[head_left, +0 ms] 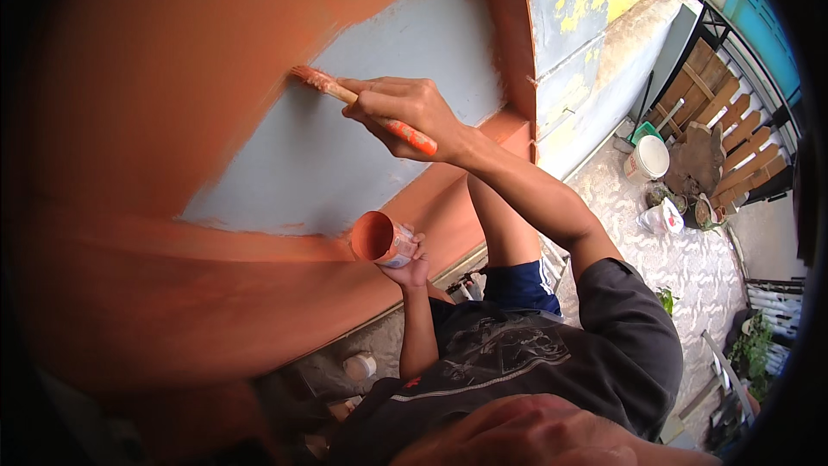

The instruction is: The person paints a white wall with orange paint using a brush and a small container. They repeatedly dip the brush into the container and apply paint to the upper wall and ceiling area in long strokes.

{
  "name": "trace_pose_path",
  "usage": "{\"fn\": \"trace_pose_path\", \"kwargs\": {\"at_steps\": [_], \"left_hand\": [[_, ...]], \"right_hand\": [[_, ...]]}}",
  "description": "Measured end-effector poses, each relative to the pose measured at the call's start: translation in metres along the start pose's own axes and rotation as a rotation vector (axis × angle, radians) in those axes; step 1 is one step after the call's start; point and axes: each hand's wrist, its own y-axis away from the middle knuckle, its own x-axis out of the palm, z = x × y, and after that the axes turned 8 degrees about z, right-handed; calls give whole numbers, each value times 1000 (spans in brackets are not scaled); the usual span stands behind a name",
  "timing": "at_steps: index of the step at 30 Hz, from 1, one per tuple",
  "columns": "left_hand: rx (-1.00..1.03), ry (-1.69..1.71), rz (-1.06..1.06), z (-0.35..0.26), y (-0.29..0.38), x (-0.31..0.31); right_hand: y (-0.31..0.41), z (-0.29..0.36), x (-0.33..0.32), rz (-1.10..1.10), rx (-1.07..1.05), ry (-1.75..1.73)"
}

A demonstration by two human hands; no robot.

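My right hand [414, 110] grips the wooden handle of a paintbrush [349, 96], which is smeared with orange paint. Its bristles touch the wall where the orange paint [194, 77] meets a grey, unpainted patch [362, 116]. Lower down, my left hand [411, 262] holds a round paint container [385, 239] from below and the side. The container is tilted with its mouth towards the camera, and its inside is coated orange; how much paint it holds cannot be told. Orange bands border the grey patch at the right and below.
A grey wall with peeling yellow paint [569, 32] stands at the right. Farther right on the patterned floor [673, 272] are a white bucket [647, 158], a plastic bag [661, 217], potted plants and wooden pickets [744, 136]. A small tub [359, 366] lies below the wall's ledge.
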Motion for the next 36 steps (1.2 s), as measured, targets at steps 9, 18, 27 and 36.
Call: {"fn": "trace_pose_path", "kwargs": {"at_steps": [9,18,27,36], "left_hand": [[-7,-1,45,-5,1,3],[38,-20,33,-11,14,-10],[127,-18,-16,-21,21,-10],[166,-10,-10,-25,33,-28]], "right_hand": [[15,-84,-119,-487,256,533],[-3,-35,-14,-120,73,560],[-13,39,110,153,-86,-218],[29,-57,-79,-399,359,248]]}}
